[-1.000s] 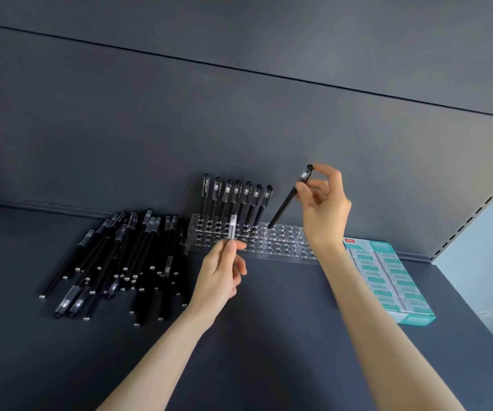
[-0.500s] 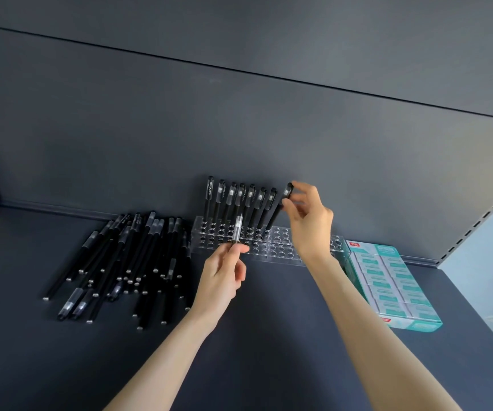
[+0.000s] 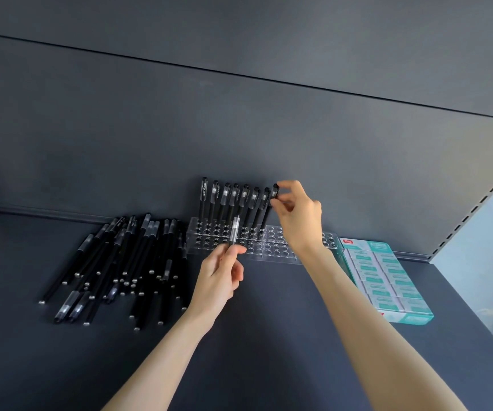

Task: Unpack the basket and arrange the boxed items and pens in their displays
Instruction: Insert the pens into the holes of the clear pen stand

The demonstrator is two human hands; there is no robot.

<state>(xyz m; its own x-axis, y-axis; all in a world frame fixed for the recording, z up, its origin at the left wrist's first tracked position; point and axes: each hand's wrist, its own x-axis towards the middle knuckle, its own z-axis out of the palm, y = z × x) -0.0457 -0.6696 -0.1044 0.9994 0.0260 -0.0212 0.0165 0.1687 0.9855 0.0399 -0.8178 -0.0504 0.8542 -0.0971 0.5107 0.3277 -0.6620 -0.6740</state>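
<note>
Pinching cap end of a black pen [image 3: 269, 204] w/ right hand [image 3: 297, 216], thumb and fingertips closed on it; pen standing tilted in back row of clear acrylic pen rack [image 3: 272, 247], last on the right of a row of standing pens [image 3: 233, 200] leaning toward the rear wall. Gripping a second pen [image 3: 234, 232] in left hand [image 3: 220, 277], clenched round its lower end, clear cap pointing up, held in front of rack's middle holes, not inserted. Front rows of rack holes unfilled as far as visible; right end of rack partly hidden behind right wrist. Lying loose on dark shelf [image 3: 269, 336] left of rack, nearly touching it: heap of black pens [image 3: 120, 268], mostly parallel, caps toward the wall, a few crossed. Sitting right of rack, just beside its end: teal-and-white display box [image 3: 387, 280] packed w/ small boxed items in two columns. Both forearms bare.
</note>
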